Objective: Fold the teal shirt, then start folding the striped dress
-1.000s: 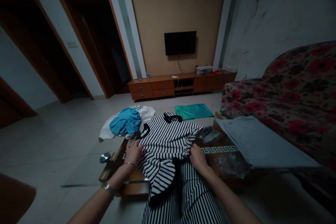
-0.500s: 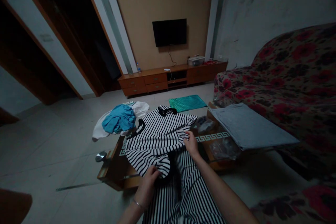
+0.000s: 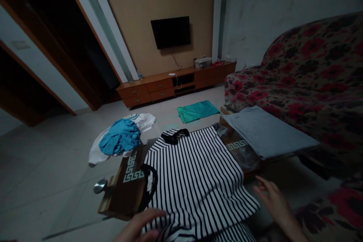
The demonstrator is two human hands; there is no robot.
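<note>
A black-and-white striped garment [image 3: 195, 177] with black trim lies spread flat over a low wooden coffee table [image 3: 127, 185]. My left hand [image 3: 138, 228] rests at the garment's near edge, fingers apart and touching the cloth. To the garment's right, my right hand [image 3: 273, 198] hovers with its fingers spread and nothing in it.
A folded grey cloth [image 3: 266, 132] lies on the table's right end. A blue garment on white cloth [image 3: 120, 140] sits at the far left. A green mat [image 3: 197, 110] is on the floor; a floral sofa [image 3: 312, 83] stands right; TV cabinet [image 3: 176, 83] beyond.
The bunched, folded-over striped garment now lies flat and spread out. Both hands have pulled back toward me and let go; the view has swung to the right.
</note>
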